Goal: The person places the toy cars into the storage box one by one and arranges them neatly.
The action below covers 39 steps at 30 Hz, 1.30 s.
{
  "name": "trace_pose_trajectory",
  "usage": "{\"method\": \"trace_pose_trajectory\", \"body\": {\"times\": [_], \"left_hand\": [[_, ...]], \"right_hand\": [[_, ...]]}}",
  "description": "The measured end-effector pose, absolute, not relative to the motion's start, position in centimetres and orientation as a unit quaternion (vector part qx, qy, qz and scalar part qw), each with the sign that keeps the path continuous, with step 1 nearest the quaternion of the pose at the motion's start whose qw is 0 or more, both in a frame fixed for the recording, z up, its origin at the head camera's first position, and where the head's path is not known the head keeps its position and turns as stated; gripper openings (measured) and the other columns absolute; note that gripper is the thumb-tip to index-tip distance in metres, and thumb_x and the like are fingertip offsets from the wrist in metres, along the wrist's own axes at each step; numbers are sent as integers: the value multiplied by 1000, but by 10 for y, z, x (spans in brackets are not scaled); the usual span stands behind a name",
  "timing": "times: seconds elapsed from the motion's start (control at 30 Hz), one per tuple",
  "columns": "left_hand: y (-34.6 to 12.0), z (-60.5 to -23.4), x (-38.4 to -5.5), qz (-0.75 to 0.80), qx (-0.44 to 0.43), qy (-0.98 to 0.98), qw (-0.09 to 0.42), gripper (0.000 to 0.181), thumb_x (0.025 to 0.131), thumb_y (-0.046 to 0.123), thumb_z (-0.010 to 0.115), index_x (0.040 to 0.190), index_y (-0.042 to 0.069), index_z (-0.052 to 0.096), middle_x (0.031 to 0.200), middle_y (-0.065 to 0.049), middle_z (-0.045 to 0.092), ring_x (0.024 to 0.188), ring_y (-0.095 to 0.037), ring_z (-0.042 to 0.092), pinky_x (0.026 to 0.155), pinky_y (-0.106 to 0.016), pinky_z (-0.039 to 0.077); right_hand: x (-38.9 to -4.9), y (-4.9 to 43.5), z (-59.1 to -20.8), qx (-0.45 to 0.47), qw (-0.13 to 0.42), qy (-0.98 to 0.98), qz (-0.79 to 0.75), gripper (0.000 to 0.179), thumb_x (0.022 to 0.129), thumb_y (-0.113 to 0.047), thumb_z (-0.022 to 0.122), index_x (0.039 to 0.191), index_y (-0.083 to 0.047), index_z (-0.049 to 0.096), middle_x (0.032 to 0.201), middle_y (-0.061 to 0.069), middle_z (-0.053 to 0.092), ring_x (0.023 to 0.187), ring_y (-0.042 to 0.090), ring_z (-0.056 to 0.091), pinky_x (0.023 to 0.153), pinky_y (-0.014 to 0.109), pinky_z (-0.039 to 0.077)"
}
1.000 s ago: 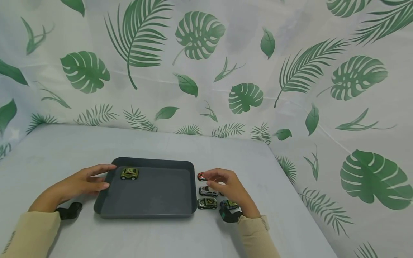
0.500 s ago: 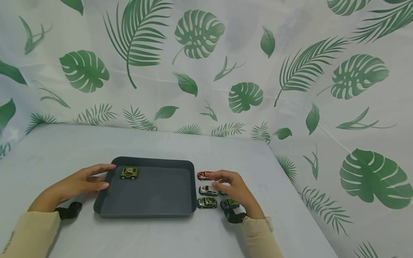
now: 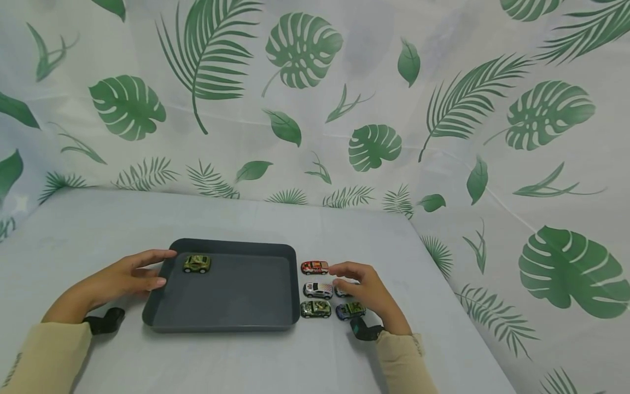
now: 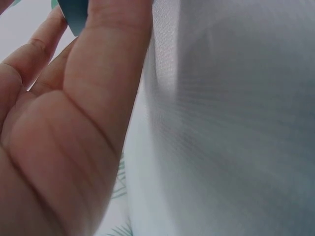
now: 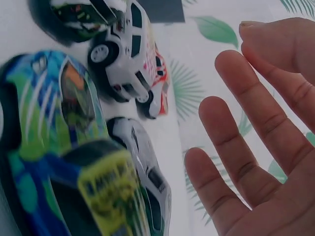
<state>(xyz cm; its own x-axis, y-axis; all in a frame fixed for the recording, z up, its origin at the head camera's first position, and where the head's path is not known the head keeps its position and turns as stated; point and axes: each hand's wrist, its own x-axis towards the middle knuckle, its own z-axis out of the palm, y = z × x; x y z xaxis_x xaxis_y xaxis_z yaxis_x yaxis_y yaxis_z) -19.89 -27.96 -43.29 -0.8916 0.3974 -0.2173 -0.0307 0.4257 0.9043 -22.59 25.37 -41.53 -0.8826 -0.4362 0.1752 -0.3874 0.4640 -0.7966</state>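
Note:
My left hand (image 3: pixel 125 280) rests against the left side of a dark grey tray (image 3: pixel 221 327), its fingers loosely extended at the rim. In the left wrist view a corner of the tray (image 4: pixel 76 14) shows by the fingers. A green camouflage toy car (image 3: pixel 197 264) stands inside the tray, near its far left corner. My right hand (image 3: pixel 364 284) hovers over the toy cars right of the tray, holding nothing. Just left of its fingertips is a red toy car (image 3: pixel 314 267). In the right wrist view the fingers are spread apart, clear of a blue-green toy car (image 5: pixel 54 113).
Beside the tray stand a white toy car (image 3: pixel 318 290), a camouflage toy car (image 3: pixel 316 309) and a blue-green one near the right wrist. Another white toy car (image 5: pixel 142 157) is partly hidden under the hand in the head view. A leaf-patterned cloth (image 3: pixel 315 109) hangs behind the table.
My right hand has drawn back to the right, uncovering the red toy car, which stays in place. The left hand and the tray have kept their places.

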Motion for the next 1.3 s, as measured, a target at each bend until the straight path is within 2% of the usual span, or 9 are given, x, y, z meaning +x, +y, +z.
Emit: {"method": "trace_pose_trajectory", "body": {"times": [0.27, 0.6, 0.87, 1.3], "left_hand": [[-280, -433, -198, 529, 112, 816, 204, 79, 107, 24, 72, 167, -3, 28, 172, -39, 12, 150, -69, 25, 100, -58, 58], [-280, -433, -199, 525, 111, 819, 204, 79, 107, 24, 71, 168, -3, 27, 172, -39, 12, 149, -69, 27, 100, -59, 58], [-280, -432, -199, 523, 105, 821, 206, 80, 107, 26, 72, 168, -2, 28, 172, -39, 12, 150, -69, 26, 100, -59, 58], [-279, -431, -199, 520, 98, 823, 208, 80, 107, 26, 73, 168, -1, 29, 172, -40, 13, 150, -67, 27, 101, -58, 57]], "right_hand": [[-228, 266, -415, -214, 46, 864, -453, 29, 102, -6, 74, 127, 8, 73, 130, 22, 74, 132, 47, 62, 112, 65, 47], [-230, 281, -421, -197, 65, 872, -443, 31, 101, -7, 75, 128, 6, 73, 132, 22, 73, 131, 45, 63, 115, 68, 42], [-233, 288, -426, -169, 73, 881, -435, 31, 97, -5, 78, 127, 5, 75, 130, 20, 74, 127, 44, 64, 109, 61, 49], [-235, 293, -433, -134, 101, 889, -427, 34, 93, 1, 80, 126, 5, 75, 130, 21, 74, 116, 30, 70, 101, 43, 53]]}}
